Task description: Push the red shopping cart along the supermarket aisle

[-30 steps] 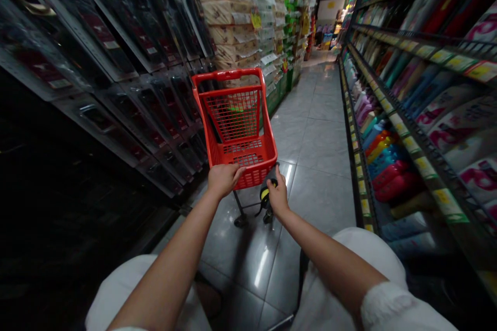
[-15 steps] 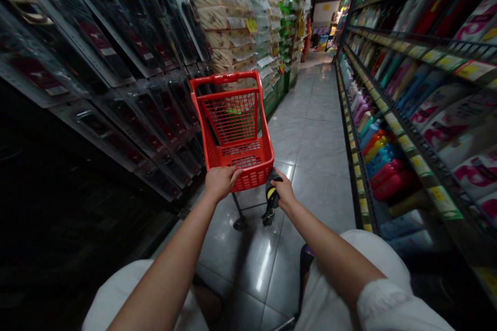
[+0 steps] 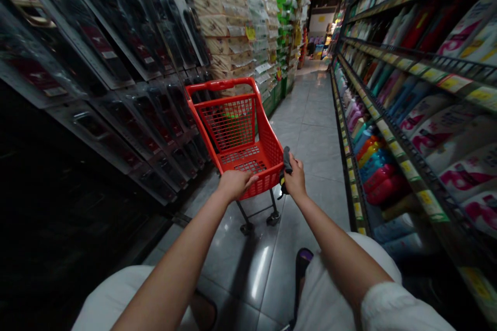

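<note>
A small red shopping cart [image 3: 267, 129] stands before me, its basket holding nothing that I can see. My left hand [image 3: 235, 184] is closed over the basket's near rim, the thumb along the top. At the basket's right corner, my right hand [image 3: 295, 178] is closed round a soft-looking dark grey and black item with a yellow patch [image 3: 286, 165]. Its kind cannot be made out, as the fingers cover most of it. Whether this item touches the cart is unclear.
Packaged belts [image 3: 104, 41] hang on the left rack. Beyond the cart, wrapped packs [image 3: 229, 26] are stacked high. Shelves of bottles and packs [image 3: 430, 129] line the right. A tiled floor [image 3: 310, 139] runs down the aisle; my sandalled foot [image 3: 302, 269] is below.
The cart's near end has swung to the right, with my left hand moving along with it. My right hand has shifted right and slightly up, carrying the dark item.
</note>
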`<state>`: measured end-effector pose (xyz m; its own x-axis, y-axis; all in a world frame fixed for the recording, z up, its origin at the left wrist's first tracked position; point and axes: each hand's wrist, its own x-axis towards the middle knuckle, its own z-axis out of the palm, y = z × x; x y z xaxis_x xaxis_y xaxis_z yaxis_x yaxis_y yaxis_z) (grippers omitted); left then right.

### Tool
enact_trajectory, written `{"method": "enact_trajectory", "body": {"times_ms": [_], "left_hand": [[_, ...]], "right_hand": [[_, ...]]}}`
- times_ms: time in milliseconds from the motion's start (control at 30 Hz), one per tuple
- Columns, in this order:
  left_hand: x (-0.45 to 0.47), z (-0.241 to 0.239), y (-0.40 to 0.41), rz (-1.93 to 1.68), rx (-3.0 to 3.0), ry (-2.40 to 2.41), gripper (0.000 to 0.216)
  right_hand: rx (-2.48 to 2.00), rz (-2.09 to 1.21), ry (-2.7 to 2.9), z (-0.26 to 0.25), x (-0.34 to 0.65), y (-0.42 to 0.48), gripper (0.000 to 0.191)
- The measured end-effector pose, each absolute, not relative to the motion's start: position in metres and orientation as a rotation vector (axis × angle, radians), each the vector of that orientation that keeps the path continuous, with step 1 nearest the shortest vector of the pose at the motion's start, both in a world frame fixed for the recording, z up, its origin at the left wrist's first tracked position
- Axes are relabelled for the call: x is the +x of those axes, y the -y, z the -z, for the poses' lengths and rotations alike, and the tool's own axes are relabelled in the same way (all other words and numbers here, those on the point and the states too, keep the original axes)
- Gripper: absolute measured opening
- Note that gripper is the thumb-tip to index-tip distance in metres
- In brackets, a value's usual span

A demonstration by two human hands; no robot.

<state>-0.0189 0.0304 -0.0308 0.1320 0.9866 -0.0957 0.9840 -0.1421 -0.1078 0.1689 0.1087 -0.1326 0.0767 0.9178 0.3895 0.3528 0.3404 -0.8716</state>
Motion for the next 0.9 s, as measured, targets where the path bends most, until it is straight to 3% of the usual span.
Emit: {"method": "enact_trajectory", "body": {"times_ms": [200,467,667,900], "left_hand": [[-0.021,0.037,-0.027,-0.21,-2.23,2.133,0.06],[0.008,0.042,-0.022,-0.054,-2.16,2.194,0.059],[0.025,0.049,-0.021,0.042,-2.106,2.268,0.059],[0.027,0.05,-0.012,0.014,-2.092,2.258,0.054]], "right_hand": [[-1.141,-0.511,1.81,0.135,0.165,-0.07,0.078],[-1.284,-0.436,1.808,0.114,0.171,-0.083,0.068],[-1.252,-0.34,2.062,0.112,0.169,-0.056,0.077],[-1.413,-0.325,1.871,0.095,0.186,-0.097,0.06]]}}
